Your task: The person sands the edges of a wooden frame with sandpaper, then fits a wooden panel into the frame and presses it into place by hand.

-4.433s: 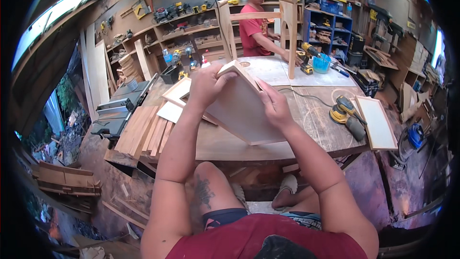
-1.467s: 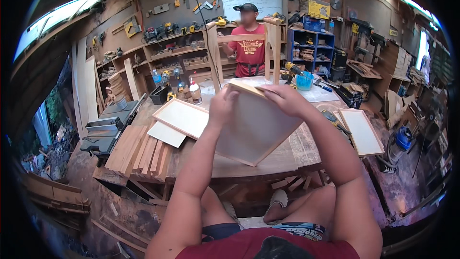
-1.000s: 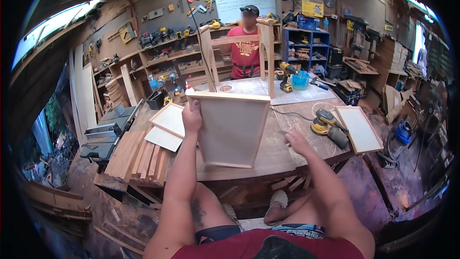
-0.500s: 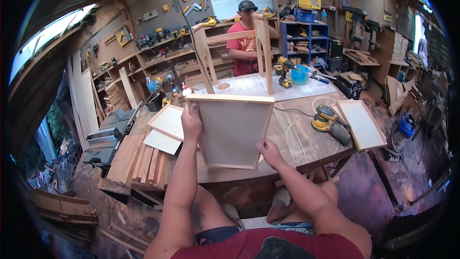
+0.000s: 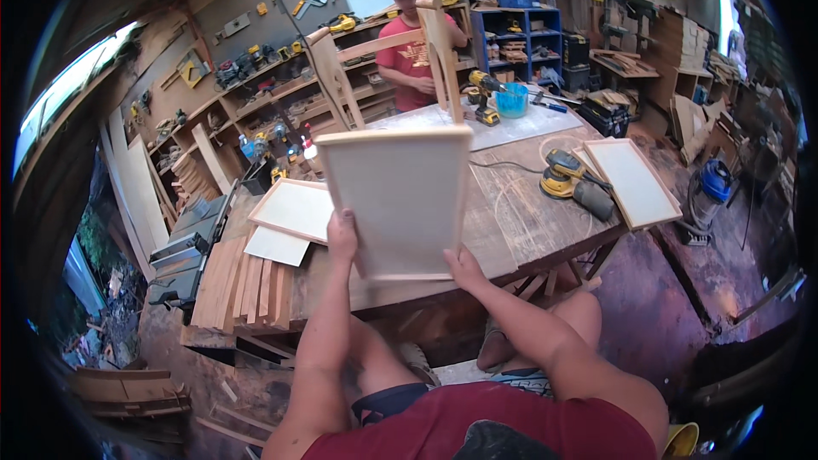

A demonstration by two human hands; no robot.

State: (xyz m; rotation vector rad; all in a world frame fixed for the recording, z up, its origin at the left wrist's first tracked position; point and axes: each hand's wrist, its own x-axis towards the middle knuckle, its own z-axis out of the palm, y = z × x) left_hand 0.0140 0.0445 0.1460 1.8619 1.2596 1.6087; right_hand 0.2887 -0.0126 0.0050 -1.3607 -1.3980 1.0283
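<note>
Between my hands a shallow wooden tray [image 5: 396, 204] with a pale panel and light wood rim is held up, tilted, over the near edge of the workbench. My left hand [image 5: 342, 238] grips its left side low down, thumb on the face. At the lower right corner, my right hand [image 5: 464, 267] pinches the rim. A similar framed tray [image 5: 294, 203] lies to the left on the bench, with a loose white panel [image 5: 277, 247] by it. To the right, a yellow and black sander [image 5: 562, 175] sits beside another framed tray [image 5: 632, 181].
Stacked wood strips [image 5: 247, 285] lie at the bench's left, by a table saw [image 5: 192, 247]. Across the workbench [image 5: 511, 226], a person in a red shirt [image 5: 405, 55] stands behind a wooden chair frame [image 5: 439, 60]. A drill [image 5: 484, 94] and blue tub [image 5: 511, 102] stand there.
My left hand has slid down the tray's left side from near its top corner. The tray sits higher and farther left in view. The person opposite has lowered their folded arm.
</note>
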